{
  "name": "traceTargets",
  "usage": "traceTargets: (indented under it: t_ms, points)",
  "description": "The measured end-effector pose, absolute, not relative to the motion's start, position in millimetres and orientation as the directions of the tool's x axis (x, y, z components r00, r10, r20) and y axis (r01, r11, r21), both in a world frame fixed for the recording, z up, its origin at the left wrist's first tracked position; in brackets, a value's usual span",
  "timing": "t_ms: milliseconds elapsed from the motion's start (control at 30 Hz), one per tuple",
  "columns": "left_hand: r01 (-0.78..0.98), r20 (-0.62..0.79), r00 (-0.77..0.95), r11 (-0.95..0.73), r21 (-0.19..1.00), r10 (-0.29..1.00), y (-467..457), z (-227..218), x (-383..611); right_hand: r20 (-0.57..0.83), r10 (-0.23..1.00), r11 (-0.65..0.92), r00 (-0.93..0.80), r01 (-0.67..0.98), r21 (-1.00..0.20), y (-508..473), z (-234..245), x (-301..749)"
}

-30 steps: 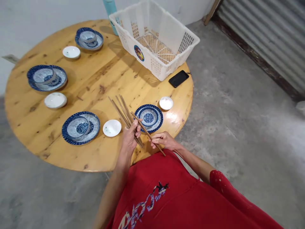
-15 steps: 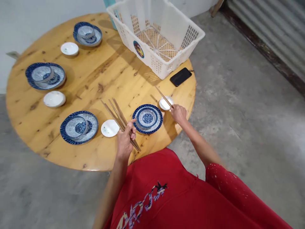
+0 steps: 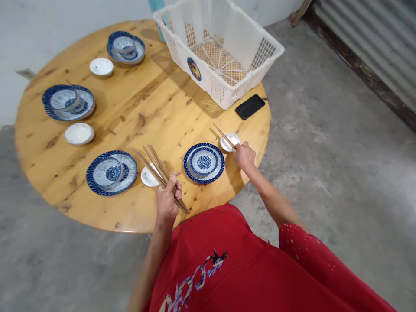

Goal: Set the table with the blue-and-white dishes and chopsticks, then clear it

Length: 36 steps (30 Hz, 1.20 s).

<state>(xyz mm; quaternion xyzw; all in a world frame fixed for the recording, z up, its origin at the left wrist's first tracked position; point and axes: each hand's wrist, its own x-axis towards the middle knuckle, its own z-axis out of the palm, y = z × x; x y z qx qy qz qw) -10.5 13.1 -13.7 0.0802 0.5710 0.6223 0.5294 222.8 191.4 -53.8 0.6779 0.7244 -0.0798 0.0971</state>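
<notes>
My left hand (image 3: 168, 198) is closed around a bundle of several brown chopsticks (image 3: 152, 164) that fan out over a small white dish (image 3: 147, 178). My right hand (image 3: 244, 155) pinches a pair of chopsticks (image 3: 222, 135) whose tips lie across another small white dish (image 3: 230, 141) near the table's right edge. Between my hands sits a blue-patterned plate (image 3: 204, 163) on the round wooden table (image 3: 143, 112).
A white plastic basket (image 3: 217, 47) stands at the table's far right, with a black phone (image 3: 250, 106) beside it. Other blue plates with bowls (image 3: 111, 172) (image 3: 68, 101) (image 3: 125, 47) and small white dishes (image 3: 79, 133) (image 3: 102, 66) ring the table. Concrete floor surrounds it.
My right hand took a pair of chopsticks out of the bundle and carried them right, lowering them onto the small white dish. My left hand kept the rest.
</notes>
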Motion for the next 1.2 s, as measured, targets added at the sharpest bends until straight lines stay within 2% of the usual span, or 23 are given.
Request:
traceTargets:
  t_ms: [267,700,1033,1133,1200]
  points:
    - [-0.566,-0.501,-0.455,0.195,0.801,0.736,0,-16,-13,-0.179,0.979,0.102,-0.098,0.995,0.017,201,-53,219]
    - [-0.580,-0.515,-0.476,0.186,0.793,0.713,-14,-17,-16,-0.207,0.974,0.094,-0.096,0.995,-0.018,209,-58,212]
    - [-0.581,-0.495,-0.486,0.157,0.799,0.720,-17,-17,-17,-0.175,0.979,0.107,-0.107,0.994,-0.010,203,-50,216]
    - [-0.581,-0.492,-0.490,0.151,0.800,0.720,-18,-16,-17,-0.141,0.985,0.092,-0.099,0.994,-0.050,200,-41,217]
    - [-0.580,-0.486,-0.495,0.143,0.802,0.720,-18,-14,-18,-0.076,0.991,0.101,-0.110,0.988,-0.121,192,-30,213]
